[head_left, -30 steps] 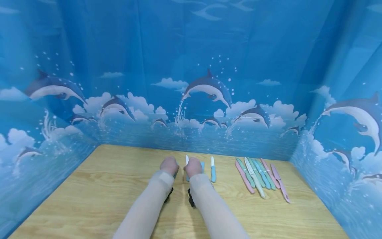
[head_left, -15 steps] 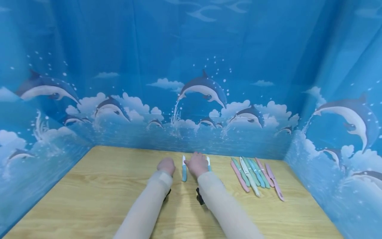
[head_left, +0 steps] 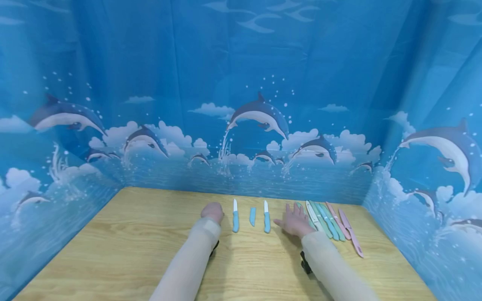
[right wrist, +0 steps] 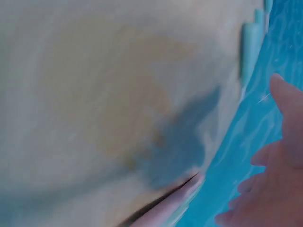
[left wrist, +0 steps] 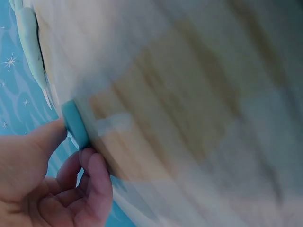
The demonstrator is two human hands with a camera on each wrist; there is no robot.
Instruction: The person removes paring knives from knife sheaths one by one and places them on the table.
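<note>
My left hand (head_left: 212, 211) is low over the table's far left-middle part, left of a blue-handled paring knife (head_left: 235, 219). In the left wrist view its thumb and fingers pinch a small blue piece, seemingly a knife sheath (left wrist: 75, 124), seen mostly from its end. A blue sheath (head_left: 252, 216) lies between that knife and a second blue paring knife (head_left: 267, 219), both with bare white blades pointing away. My right hand (head_left: 295, 221) spreads its fingers beside the row of pastel knives, holding nothing and hiding the row's left end; a pink knife (right wrist: 165, 208) lies below it.
To the right of my right hand lie several green, blue, white and pink knives (head_left: 331, 221), close together and slanted. A pink-purple knife (head_left: 352, 234) is at the row's right end. A dolphin-print curtain (head_left: 241, 125) encloses the wooden table (head_left: 113, 251).
My right hand has moved right from between the two blue knives to the pastel row, its fingers now spread. The sheath it covered lies exposed. My left hand has barely moved.
</note>
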